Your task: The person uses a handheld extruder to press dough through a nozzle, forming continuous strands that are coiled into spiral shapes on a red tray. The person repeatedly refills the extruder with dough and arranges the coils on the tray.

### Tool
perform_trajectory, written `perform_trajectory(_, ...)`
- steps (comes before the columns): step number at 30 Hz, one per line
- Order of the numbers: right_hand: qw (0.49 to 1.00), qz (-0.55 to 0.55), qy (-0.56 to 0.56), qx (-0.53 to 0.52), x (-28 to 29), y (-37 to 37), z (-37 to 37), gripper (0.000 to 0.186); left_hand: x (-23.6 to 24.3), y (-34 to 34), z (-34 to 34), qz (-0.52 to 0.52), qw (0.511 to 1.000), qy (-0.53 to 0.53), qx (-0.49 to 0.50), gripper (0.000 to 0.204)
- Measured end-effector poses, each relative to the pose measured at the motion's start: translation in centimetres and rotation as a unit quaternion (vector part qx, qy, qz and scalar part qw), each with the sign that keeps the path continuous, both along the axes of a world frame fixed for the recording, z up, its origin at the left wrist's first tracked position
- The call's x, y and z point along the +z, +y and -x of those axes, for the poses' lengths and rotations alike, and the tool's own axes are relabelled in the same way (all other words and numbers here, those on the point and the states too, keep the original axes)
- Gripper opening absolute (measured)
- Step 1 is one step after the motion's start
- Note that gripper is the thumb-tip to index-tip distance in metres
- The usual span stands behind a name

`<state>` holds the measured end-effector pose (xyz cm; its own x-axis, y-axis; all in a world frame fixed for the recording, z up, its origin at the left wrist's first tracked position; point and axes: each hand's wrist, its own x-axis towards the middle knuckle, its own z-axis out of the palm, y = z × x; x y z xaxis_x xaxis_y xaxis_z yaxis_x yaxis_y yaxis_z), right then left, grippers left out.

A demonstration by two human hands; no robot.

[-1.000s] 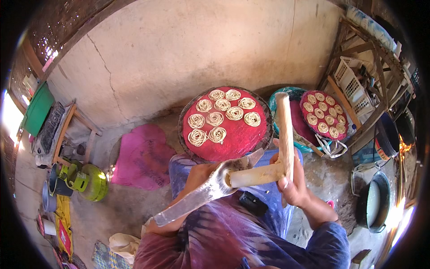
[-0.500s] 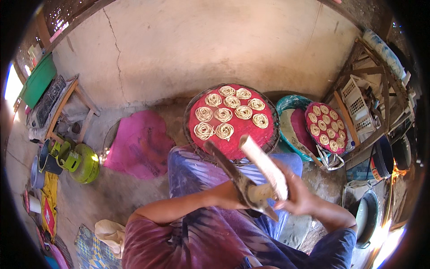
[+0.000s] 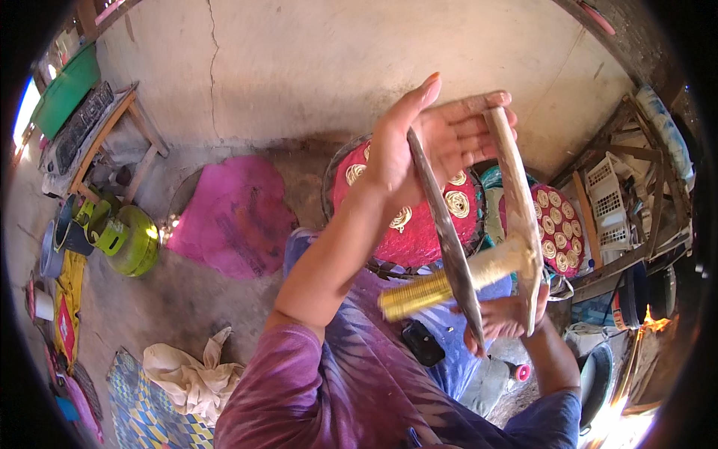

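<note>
A wooden hand press spans the space between my hands. It has a pale handle [image 3: 514, 179], a dark handle [image 3: 447, 232] and a pale plunger running into a ribbed yellow cylinder [image 3: 413, 295]. My left hand [image 3: 445, 138] is raised, palm showing, thumb apart and fingers stretched out against the handles' far ends. At the near ends, my right hand [image 3: 502, 318] grips the press, its fingers partly hidden by the handles. Beyond, partly covered by my left arm, a round tray with red cloth [image 3: 419, 243] bears coiled nests of pale strands [image 3: 457, 204].
Another red round tray [image 3: 570, 263] of nests stands at the right by a wooden rack [image 3: 636, 153]. Flames [image 3: 657, 323] burn at the far right. At left are a green gas cylinder [image 3: 133, 247], a pink sheet [image 3: 232, 217] and a cream cloth [image 3: 191, 378].
My left hand has moved up and forward and opened out. The press has turned, showing both handles lengthwise and the yellow cylinder. My right hand has moved nearer my body. The view has shifted slightly.
</note>
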<state>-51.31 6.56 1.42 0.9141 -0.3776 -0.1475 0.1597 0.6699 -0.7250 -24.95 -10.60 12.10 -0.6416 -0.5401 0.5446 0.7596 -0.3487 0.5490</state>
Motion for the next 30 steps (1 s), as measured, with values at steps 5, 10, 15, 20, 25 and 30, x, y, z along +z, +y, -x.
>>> perform_trajectory(5,0.981,0.043,0.176,-0.075,3.4,-6.7,-0.9,0.125,-6.0,-8.6,-1.1,-0.092,0.993,0.076,0.006,0.065)
perform_trajectory(10,0.946,0.037,0.308,-0.097,4.3,-10.4,-4.4,0.1,-15.7,-12.5,-3.4,-0.116,0.977,0.171,0.048,0.053)
perform_trajectory(15,0.89,0.109,0.436,-0.08,7.6,-12.2,-5.9,0.076,-17.6,-13.4,-4.0,-0.211,0.941,0.233,0.125,0.061)
perform_trajectory(20,0.897,0.115,0.406,-0.134,8.3,-11.0,-7.8,0.064,-14.7,-13.2,-6.9,-0.193,0.947,0.216,0.14,0.058)
perform_trajectory(25,0.896,0.117,0.411,-0.12,10.7,-9.7,-6.8,0.064,-14.4,-11.7,-5.7,-0.216,0.941,0.234,0.117,0.056)
perform_trajectory(30,0.884,0.155,0.416,-0.146,10.6,-10.4,-7.1,0.064,-12.9,-12.3,-5.6,-0.218,0.945,0.178,0.164,0.039)
